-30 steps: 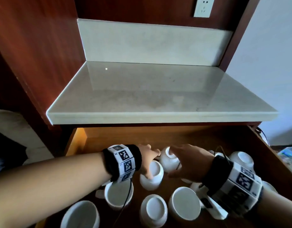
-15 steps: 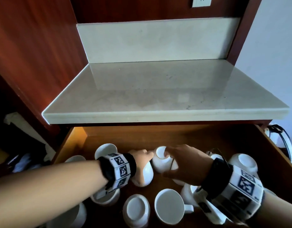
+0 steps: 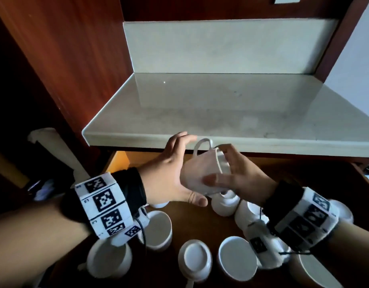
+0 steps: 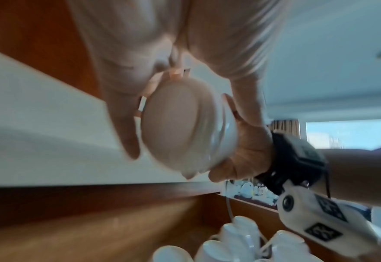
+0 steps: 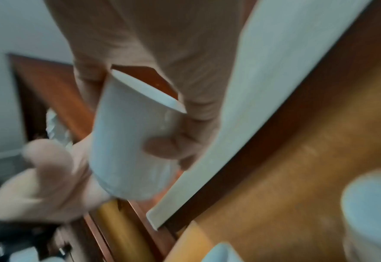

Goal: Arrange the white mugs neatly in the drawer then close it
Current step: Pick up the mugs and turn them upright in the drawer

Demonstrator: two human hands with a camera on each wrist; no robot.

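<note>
Right grip (image 3: 239,179) pinches a mug (image 3: 202,173) sideways; left grip (image 3: 171,175), fingers spread, steadies its base. Turn it upright before lowering into the drawer (image 3: 117,161).

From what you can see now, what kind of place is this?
Probably a hotel room's tea nook or a home kitchen: a pale stone counter in a red-brown wooden cabinet, above an open drawer of white mugs.
</note>
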